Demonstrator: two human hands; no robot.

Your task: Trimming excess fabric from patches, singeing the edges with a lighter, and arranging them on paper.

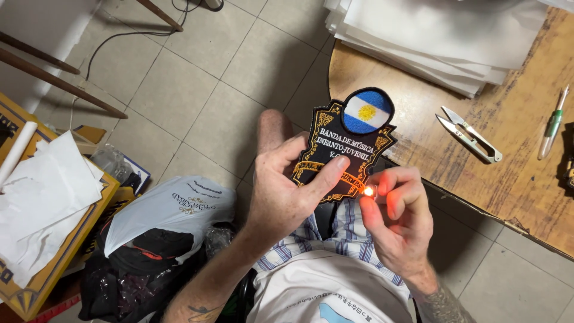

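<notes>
Two bare hands meet over the lap in our view from above. The left hand (286, 190) grasps a black embroidered patch (345, 143), thumb laid across its front and the other fingers behind it, so the patch stands upright in the air just off the edge of the wooden table (412, 119). The patch is shield-shaped with gold trim, and a round blue and white emblem with a yellow sun sits at its top. The right hand (399, 218) is clenched around a lighter, which we can barely see inside the fist; its small flame (369, 191) burns right at the lower right edge of the patch, casting an orange glow on the fingers. On the table, well apart from the hands, lie metal thread snips (469, 134), a pen-like tool with a green grip (553, 122) and a stack of white sheets (430, 36). To the left on the tiled floor we see a white plastic bag (170, 209) over dark bags and a yellow box (36, 269) holding crumpled white paper.
</notes>
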